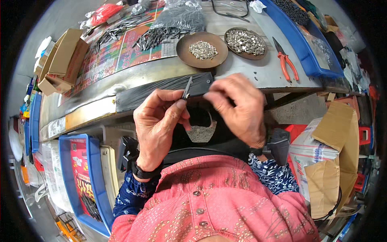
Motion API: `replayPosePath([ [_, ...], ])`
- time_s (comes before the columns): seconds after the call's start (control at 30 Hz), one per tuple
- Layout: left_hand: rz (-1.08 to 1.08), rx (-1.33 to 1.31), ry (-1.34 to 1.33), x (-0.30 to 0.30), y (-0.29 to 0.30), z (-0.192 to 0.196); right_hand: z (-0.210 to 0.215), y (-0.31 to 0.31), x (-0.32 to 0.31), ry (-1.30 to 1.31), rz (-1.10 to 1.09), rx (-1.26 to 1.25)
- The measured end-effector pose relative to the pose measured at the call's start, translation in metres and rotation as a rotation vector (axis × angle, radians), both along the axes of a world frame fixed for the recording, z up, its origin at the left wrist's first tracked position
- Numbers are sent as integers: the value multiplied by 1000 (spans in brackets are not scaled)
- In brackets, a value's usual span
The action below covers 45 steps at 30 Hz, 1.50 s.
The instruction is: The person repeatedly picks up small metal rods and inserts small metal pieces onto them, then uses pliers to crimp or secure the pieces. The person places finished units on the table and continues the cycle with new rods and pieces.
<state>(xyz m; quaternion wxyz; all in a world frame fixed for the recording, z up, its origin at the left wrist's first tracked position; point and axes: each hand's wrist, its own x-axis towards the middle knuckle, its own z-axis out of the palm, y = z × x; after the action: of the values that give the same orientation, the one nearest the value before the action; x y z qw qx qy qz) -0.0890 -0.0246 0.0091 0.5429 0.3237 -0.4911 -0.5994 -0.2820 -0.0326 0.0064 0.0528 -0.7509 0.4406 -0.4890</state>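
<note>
A: Item held?
B: A thin dark metal pin (187,88) is pinched upright between the thumb and fingertips of the left hand (159,121), just in front of the black padded table edge (161,90).

A: Right hand?
B: The right hand (238,107) is recorded just beside the pin, fingers curled together near its upper end; whether anything is gripped cannot be told, as the hand is blurred.

A: Items on the metal worktable (258,72)?
B: Listed behind the hands: a round brown dish of small silver parts (202,50), a second round dish heaped with silver pieces (245,42), orange-handled pliers (286,62), a heap of dark pins (161,34), a blue plastic tray (300,46).

A: To the left?
B: Open cardboard boxes (62,60); lower down, a blue bin (84,181).
</note>
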Motion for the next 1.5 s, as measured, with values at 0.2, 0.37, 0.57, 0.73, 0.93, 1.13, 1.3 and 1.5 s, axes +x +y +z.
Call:
replayPosePath([
  [0.2,0,-19,35,-6,9,0,3,2,31,-191,169,72],
  [0.37,41,7,50,-8,12,-4,1,3,40,-179,121,40],
  [0.57,11,-43,172,-11,13,-7,-3,2,44,-158,113,-39],
  [0.73,108,-133,123,-18,12,-11,-7,-3,49,-197,72,-56],
  [0.93,126,-80,146,-15,10,-14,-12,-7,51,-172,102,-6],
  [1.13,292,-144,-156,24,-6,-11,-8,-10,42,-94,75,-3],
  [1.3,556,-269,-419,92,-47,-10,-2,-15,30,-91,9,14],
  [1.5,907,-522,-1072,157,-80,-9,-7,-23,29,-71,14,16],
])
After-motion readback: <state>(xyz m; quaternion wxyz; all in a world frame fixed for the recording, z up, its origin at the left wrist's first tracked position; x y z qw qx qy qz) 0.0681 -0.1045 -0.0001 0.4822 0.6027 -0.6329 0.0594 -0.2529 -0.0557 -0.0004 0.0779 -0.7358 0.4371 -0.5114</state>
